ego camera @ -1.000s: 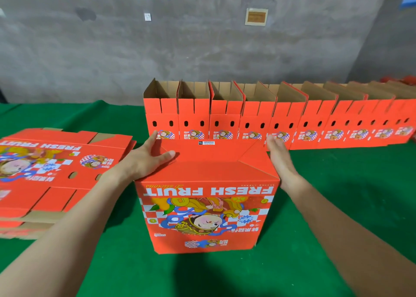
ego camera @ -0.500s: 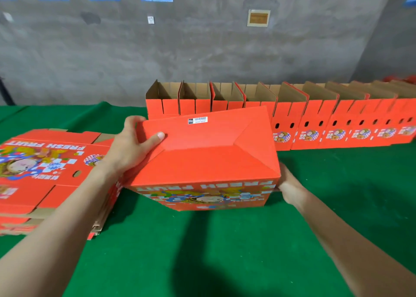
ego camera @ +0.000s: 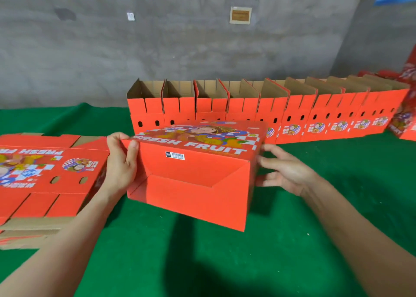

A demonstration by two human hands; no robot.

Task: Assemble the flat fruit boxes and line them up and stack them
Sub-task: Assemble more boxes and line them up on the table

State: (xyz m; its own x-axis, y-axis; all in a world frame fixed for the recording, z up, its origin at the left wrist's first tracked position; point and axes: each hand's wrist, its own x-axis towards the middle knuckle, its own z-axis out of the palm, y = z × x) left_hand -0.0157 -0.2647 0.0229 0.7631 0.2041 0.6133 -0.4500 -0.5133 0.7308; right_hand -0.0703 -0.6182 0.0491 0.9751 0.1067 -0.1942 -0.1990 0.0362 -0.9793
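I hold a red folded fruit box (ego camera: 193,182) above the green table, its closed bottom with a barcode label facing me and the "FRESH FRUIT" printed side turned up. My left hand (ego camera: 120,161) grips its left edge, thumb on the bottom panel. My right hand (ego camera: 283,172) is at the box's right side with fingers spread, touching it at most with the fingertips. A row of several assembled open-topped boxes (ego camera: 243,112) stands behind it along the wall. A stack of flat unassembled boxes (ego camera: 45,177) lies to the left.
The green cloth table (ego camera: 202,263) stretches in front of me. A grey concrete wall (ego camera: 202,49) rises right behind the row. Another red printed box (ego camera: 407,116) stands at the far right edge.
The box has been lifted off the table and tipped over, so its bottom now faces me and the printed side faces up. My right hand has loosened from the right edge.
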